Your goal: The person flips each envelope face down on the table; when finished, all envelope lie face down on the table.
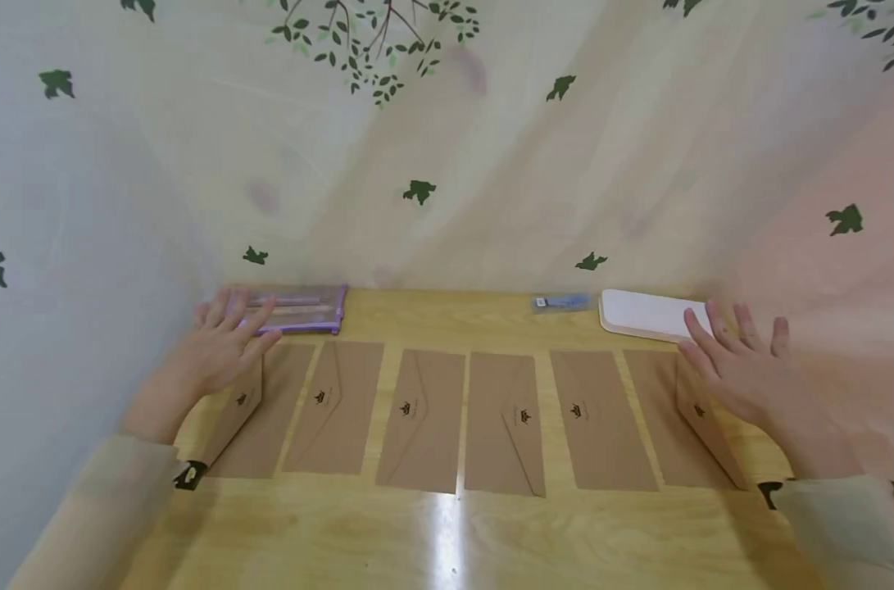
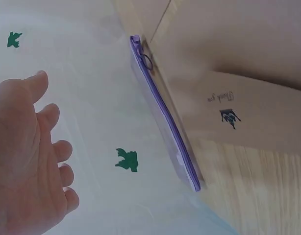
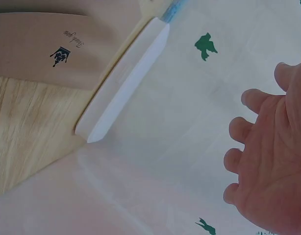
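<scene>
Several brown paper envelopes (image 1: 424,442) with small crown prints lie in a row on the wooden table. My left hand (image 1: 221,352), fingers spread, is held above the leftmost envelope (image 1: 284,418) and the near-left part of a clear pouch (image 1: 306,314) with purple edging. Thin sticks show inside the pouch. In the left wrist view its purple zip (image 2: 165,115) stands apart from the hand. On the other side my right hand (image 1: 745,373) is held, fingers spread, over the rightmost envelope (image 1: 656,410) and beside a white flat case (image 1: 642,314). Neither hand holds anything.
A small blue packet (image 1: 562,303) with a label lies left of the white case. Pale cloth (image 1: 491,188) printed with leaves and green bird shapes rises behind the table (image 1: 329,533) and along both sides. The two outermost envelopes have raised flaps.
</scene>
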`<state>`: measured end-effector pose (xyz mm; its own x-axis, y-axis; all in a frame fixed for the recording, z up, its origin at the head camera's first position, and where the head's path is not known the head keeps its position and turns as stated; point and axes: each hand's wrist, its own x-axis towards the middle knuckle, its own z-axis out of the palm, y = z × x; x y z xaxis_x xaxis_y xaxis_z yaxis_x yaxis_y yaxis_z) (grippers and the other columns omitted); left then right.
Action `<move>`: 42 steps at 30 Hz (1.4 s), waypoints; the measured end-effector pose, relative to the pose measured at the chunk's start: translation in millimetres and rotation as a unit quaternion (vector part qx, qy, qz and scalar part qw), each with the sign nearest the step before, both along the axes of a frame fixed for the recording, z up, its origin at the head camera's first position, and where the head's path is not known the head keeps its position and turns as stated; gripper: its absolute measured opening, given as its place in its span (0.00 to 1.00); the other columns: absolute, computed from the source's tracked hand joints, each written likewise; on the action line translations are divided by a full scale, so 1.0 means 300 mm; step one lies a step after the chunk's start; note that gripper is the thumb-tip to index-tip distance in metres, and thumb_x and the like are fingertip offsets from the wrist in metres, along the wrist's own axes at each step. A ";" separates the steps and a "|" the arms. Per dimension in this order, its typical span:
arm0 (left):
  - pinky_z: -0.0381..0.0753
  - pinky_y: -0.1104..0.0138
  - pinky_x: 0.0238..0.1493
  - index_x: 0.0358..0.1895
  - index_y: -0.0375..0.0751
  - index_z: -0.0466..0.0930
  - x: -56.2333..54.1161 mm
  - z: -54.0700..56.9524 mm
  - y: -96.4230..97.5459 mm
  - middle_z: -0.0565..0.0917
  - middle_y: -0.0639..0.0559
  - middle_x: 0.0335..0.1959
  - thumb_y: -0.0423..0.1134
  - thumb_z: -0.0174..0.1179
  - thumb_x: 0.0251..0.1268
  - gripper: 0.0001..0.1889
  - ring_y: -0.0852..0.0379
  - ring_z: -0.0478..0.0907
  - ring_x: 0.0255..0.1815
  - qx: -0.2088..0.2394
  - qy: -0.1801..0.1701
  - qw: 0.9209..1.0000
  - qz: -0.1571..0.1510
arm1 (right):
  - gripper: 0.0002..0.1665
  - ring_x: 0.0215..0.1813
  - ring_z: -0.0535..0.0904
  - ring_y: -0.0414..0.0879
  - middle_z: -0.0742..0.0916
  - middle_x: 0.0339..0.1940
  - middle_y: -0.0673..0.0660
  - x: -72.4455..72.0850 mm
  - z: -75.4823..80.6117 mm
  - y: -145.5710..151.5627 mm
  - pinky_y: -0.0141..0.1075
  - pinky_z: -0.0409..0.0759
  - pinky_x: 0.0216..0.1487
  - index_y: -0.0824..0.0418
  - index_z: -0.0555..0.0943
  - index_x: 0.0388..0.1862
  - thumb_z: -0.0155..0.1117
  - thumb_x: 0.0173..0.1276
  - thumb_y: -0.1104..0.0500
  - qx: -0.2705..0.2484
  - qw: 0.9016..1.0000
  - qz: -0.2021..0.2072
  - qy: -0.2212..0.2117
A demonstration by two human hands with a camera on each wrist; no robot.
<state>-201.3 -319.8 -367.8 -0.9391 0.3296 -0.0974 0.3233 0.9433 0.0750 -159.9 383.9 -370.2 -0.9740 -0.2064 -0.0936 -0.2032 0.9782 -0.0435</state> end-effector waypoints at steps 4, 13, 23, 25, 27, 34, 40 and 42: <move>0.30 0.31 0.73 0.83 0.42 0.41 0.004 0.002 0.032 0.37 0.26 0.79 0.61 0.28 0.83 0.37 0.28 0.24 0.78 -0.003 0.014 1.000 -0.005 | 0.41 0.77 0.19 0.68 0.36 0.82 0.65 0.006 0.012 -0.010 0.68 0.06 0.61 0.52 0.31 0.84 0.27 0.83 0.37 -0.010 1.000 -0.002 0.020; 0.26 0.38 0.76 0.83 0.46 0.37 0.039 0.082 0.213 0.26 0.36 0.81 0.66 0.30 0.80 0.40 0.40 0.16 0.78 0.034 0.013 0.999 -0.023 | 0.42 0.75 0.19 0.74 0.28 0.80 0.63 0.053 0.086 -0.038 0.76 0.07 0.53 0.46 0.24 0.82 0.26 0.82 0.35 -0.035 0.998 -0.047 0.035; 0.27 0.41 0.77 0.83 0.54 0.36 0.055 0.082 0.469 0.27 0.42 0.81 0.66 0.34 0.80 0.39 0.45 0.17 0.79 0.068 0.033 0.993 -0.087 | 0.42 0.74 0.16 0.72 0.28 0.79 0.66 0.105 0.112 -0.038 0.77 0.09 0.54 0.45 0.26 0.82 0.28 0.82 0.34 -0.003 0.995 -0.077 0.065; 0.26 0.42 0.77 0.83 0.54 0.36 0.057 0.077 0.517 0.26 0.42 0.81 0.66 0.34 0.80 0.39 0.45 0.17 0.79 0.077 0.037 0.992 -0.096 | 0.42 0.74 0.16 0.72 0.29 0.79 0.66 0.110 0.109 -0.033 0.78 0.11 0.54 0.44 0.26 0.82 0.28 0.82 0.33 -0.003 0.995 -0.078 0.063; 0.27 0.41 0.77 0.84 0.54 0.38 0.063 0.069 0.569 0.25 0.42 0.81 0.66 0.35 0.80 0.38 0.45 0.17 0.79 0.084 0.050 0.989 -0.108 | 0.43 0.74 0.17 0.73 0.29 0.79 0.68 0.111 0.104 -0.024 0.81 0.17 0.56 0.45 0.26 0.82 0.29 0.82 0.34 -0.013 0.996 -0.074 0.054; 0.37 0.40 0.77 0.84 0.56 0.39 0.107 0.053 0.795 0.33 0.40 0.82 0.65 0.38 0.79 0.38 0.43 0.26 0.81 0.142 0.074 0.971 -0.179 | 0.42 0.72 0.20 0.79 0.28 0.78 0.71 0.094 0.051 0.038 0.81 0.23 0.59 0.52 0.29 0.83 0.34 0.85 0.41 -0.151 0.987 -0.053 -0.004; 0.48 0.43 0.78 0.84 0.54 0.38 0.128 0.026 0.957 0.43 0.37 0.82 0.61 0.42 0.81 0.38 0.40 0.38 0.82 0.157 0.116 0.954 -0.229 | 0.34 0.78 0.20 0.58 0.35 0.81 0.66 0.084 -0.001 0.090 0.58 0.18 0.74 0.57 0.34 0.84 0.29 0.87 0.52 -0.331 0.943 -0.003 -0.020; 0.56 0.43 0.76 0.84 0.51 0.40 0.131 0.013 1.006 0.48 0.35 0.81 0.59 0.44 0.81 0.39 0.38 0.45 0.81 0.157 0.145 0.949 -0.233 | 0.34 0.80 0.26 0.61 0.38 0.82 0.66 0.089 -0.011 0.105 0.58 0.24 0.76 0.54 0.35 0.84 0.30 0.87 0.51 -0.334 0.942 -0.015 -0.014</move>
